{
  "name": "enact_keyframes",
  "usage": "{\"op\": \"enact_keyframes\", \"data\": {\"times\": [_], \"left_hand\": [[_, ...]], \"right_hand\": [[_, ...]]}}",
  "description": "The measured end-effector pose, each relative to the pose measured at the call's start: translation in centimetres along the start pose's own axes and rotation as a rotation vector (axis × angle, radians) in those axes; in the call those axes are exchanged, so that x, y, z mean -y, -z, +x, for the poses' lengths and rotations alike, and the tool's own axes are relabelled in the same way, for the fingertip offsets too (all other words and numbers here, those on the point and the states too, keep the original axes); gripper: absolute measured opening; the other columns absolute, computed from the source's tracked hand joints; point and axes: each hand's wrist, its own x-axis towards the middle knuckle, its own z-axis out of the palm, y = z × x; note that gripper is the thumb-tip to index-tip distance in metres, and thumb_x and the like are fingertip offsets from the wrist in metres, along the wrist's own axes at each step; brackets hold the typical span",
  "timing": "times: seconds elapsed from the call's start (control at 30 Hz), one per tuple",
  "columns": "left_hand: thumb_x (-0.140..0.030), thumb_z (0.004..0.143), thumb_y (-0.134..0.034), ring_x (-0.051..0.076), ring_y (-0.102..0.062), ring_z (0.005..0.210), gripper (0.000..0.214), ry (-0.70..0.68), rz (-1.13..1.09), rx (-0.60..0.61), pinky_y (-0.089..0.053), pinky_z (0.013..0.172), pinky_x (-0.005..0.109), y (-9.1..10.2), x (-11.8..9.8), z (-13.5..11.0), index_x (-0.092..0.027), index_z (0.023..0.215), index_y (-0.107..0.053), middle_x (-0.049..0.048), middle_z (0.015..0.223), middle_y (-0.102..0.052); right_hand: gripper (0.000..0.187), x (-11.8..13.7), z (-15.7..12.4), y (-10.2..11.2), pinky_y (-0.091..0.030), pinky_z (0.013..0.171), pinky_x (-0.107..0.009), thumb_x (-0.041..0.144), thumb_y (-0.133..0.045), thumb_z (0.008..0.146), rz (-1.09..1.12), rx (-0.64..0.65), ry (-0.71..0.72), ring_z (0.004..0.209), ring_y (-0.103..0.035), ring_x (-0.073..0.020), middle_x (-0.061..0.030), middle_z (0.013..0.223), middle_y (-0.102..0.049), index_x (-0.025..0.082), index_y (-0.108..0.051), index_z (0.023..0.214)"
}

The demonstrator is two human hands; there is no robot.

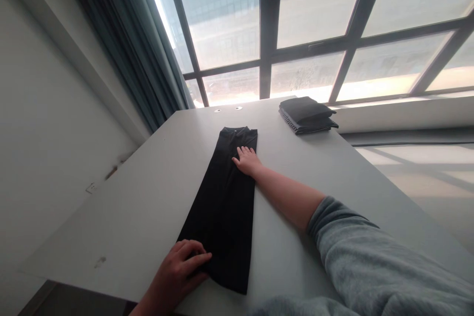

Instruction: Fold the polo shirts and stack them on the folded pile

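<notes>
A black garment (225, 202) lies flat in a long, narrow shape on the white table (296, 187). Its narrower end, with a collar or waistband and a small pale tag, points towards the window; which kind of garment it is I cannot tell. My right hand (247, 160) rests on its upper part, fingers spread and palm down. At the near left corner of the hem, my left hand (183, 266) has its fingers bent and closed on the cloth edge. The hand hides that corner.
A stack of folded dark clothes (306, 114) sits at the table's far right. Two round white-rimmed fittings (238, 108) are set near the far edge. Behind stand a large framed window (270, 54) and a dark curtain (137, 44); a wall is on the left.
</notes>
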Motion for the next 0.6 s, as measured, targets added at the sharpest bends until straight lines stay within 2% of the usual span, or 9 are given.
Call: {"op": "enact_keyframes", "data": {"times": [0.13, 0.27, 0.43, 0.5, 0.6], "left_hand": [[-0.030, 0.099, -0.068, 0.018, -0.069, 0.086, 0.020, 0.004, 0.037, -0.052, -0.059, 0.076, 0.029, -0.2, -0.6, 0.1, -0.027, 0.116, -0.078, 0.0065, 0.098, -0.071], [-0.030, 0.100, -0.067, 0.017, -0.068, 0.082, 0.018, -0.027, 0.001, -0.056, -0.058, 0.075, 0.028, 0.0, -0.7, 0.1, -0.026, 0.114, -0.079, 0.0055, 0.094, -0.071], [-0.015, 0.098, -0.062, 0.018, -0.071, 0.097, 0.027, -0.030, -0.133, 0.067, -0.059, 0.087, 0.029, 0.8, -1.3, -0.2, -0.029, 0.116, -0.078, 0.0047, 0.104, -0.076], [-0.013, 0.094, -0.065, 0.020, -0.071, 0.104, 0.032, 0.002, -0.161, 0.100, -0.060, 0.092, 0.031, 1.2, -1.2, -0.7, -0.030, 0.120, -0.076, 0.0048, 0.110, -0.077], [-0.017, 0.086, -0.075, 0.024, -0.071, 0.111, 0.043, 0.114, -0.114, 0.035, -0.061, 0.096, 0.035, 1.4, -0.3, -1.8, -0.030, 0.127, -0.074, 0.0067, 0.120, -0.075]], "right_hand": [[0.075, 0.9, -1.6, 0.7, -0.004, 0.133, -0.047, 0.055, -0.030, 0.112, -0.012, -0.017, -0.005, 0.162, -0.012, -0.0296, -0.0181, 0.170, -0.016, 0.007, -0.031, 0.169], [0.077, 3.2, -5.1, 0.9, -0.006, 0.133, -0.050, 0.059, -0.036, 0.110, 0.007, 0.060, 0.119, 0.162, -0.008, -0.0304, -0.0167, 0.172, -0.009, 0.013, -0.025, 0.171], [0.080, 7.0, -10.9, 1.2, -0.010, 0.132, -0.053, 0.063, -0.039, 0.109, 0.042, 0.183, 0.270, 0.162, -0.007, -0.0345, -0.0185, 0.171, -0.006, 0.015, -0.023, 0.172], [0.080, 8.4, -13.8, 1.5, -0.010, 0.132, -0.054, 0.062, -0.042, 0.109, 0.057, 0.214, 0.367, 0.162, -0.005, -0.0349, -0.0182, 0.171, -0.006, 0.016, -0.024, 0.172], [0.078, 9.9, -18.7, 1.8, -0.010, 0.132, -0.058, 0.060, -0.050, 0.107, 0.114, 0.249, 0.533, 0.162, -0.006, -0.0346, -0.0166, 0.171, -0.007, 0.019, -0.028, 0.171]]}}
